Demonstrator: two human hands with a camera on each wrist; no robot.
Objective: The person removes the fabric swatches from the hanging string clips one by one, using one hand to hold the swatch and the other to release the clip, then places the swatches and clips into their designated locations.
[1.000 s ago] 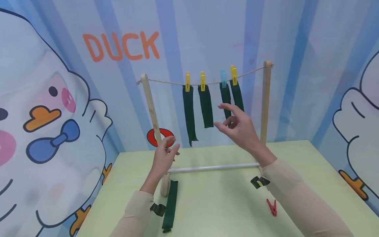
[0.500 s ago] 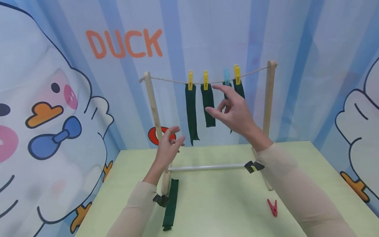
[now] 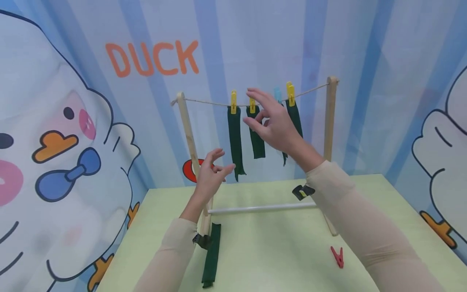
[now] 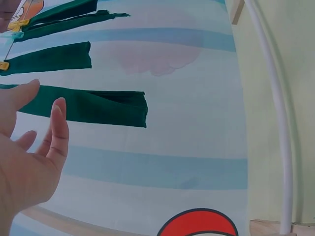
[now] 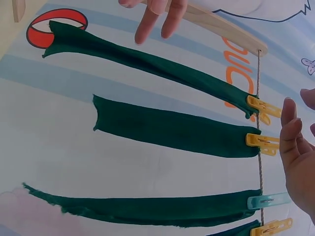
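Note:
Dark green cloth strips hang from a string [image 3: 208,101], held by clothespins. The leftmost strip [image 3: 235,142] has a yellow clothespin [image 3: 233,101]; the second strip [image 5: 172,128] has another yellow clothespin [image 5: 261,141]. Farther right are a light blue clothespin [image 5: 266,200] and a third yellow clothespin [image 3: 290,94]. My right hand [image 3: 275,123] is in front of the second and third strips in the head view, thumb and fingers apart, holding nothing. My left hand [image 3: 209,174] hovers left of the leftmost strip's lower part, fingers spread and holding nothing.
Two wooden posts [image 3: 330,117] carry the string, joined low down by a white rod [image 3: 262,208]. Another green strip [image 3: 211,259] lies on the pale green table [image 3: 277,251] under the left forearm. A red clothespin [image 3: 337,257] lies near the right forearm. A duck-print curtain [image 3: 153,121] stands behind.
My right hand has moved up and left along the hanging strips, reaching the second yellow clothespin in the head view. The left hand has risen and shifted slightly right toward the leftmost strip.

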